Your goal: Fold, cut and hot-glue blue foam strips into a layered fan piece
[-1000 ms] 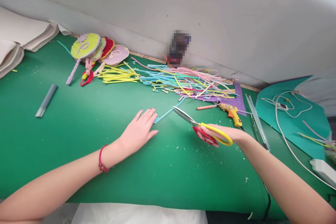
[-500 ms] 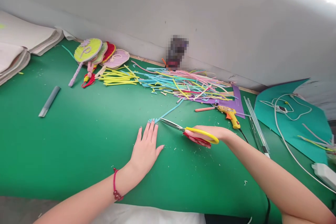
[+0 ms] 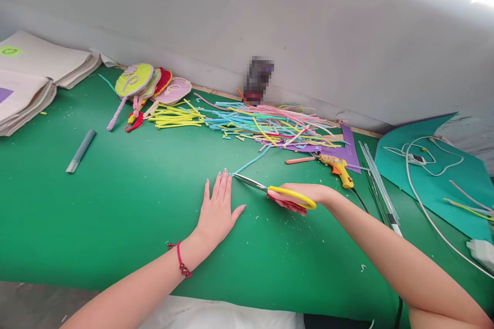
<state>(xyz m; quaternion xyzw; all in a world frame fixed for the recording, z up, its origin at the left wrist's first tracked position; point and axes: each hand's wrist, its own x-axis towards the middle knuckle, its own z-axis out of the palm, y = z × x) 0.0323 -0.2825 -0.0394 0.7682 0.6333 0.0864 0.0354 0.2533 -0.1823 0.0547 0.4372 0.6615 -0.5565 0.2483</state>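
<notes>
My left hand [image 3: 218, 208] lies flat on the green table, fingers stretched forward and thumb out to the side. Its fingertips cover the near end of a blue pipe cleaner [image 3: 252, 159], which runs up and right toward the pile. In my right hand [image 3: 295, 194] are scissors [image 3: 250, 182] with yellow and red handles. Their blades point left, the tips at the pipe cleaner beside my left fingertips. Whether the blades are fully closed I cannot tell.
Behind my hands lies a pile of coloured pipe cleaners [image 3: 266, 124]. Several round fans [image 3: 135, 81] and paper stacks [image 3: 50, 59] sit at the left, near a grey strip [image 3: 81, 151]. A yellow glue gun [image 3: 337, 168], clear sticks [image 3: 380, 182] and a white cable [image 3: 415, 190] are at the right.
My left hand has slid slightly forward and right, covering the short blue pieces that showed at its fingertips. The scissors have shifted slightly left with my right hand.
</notes>
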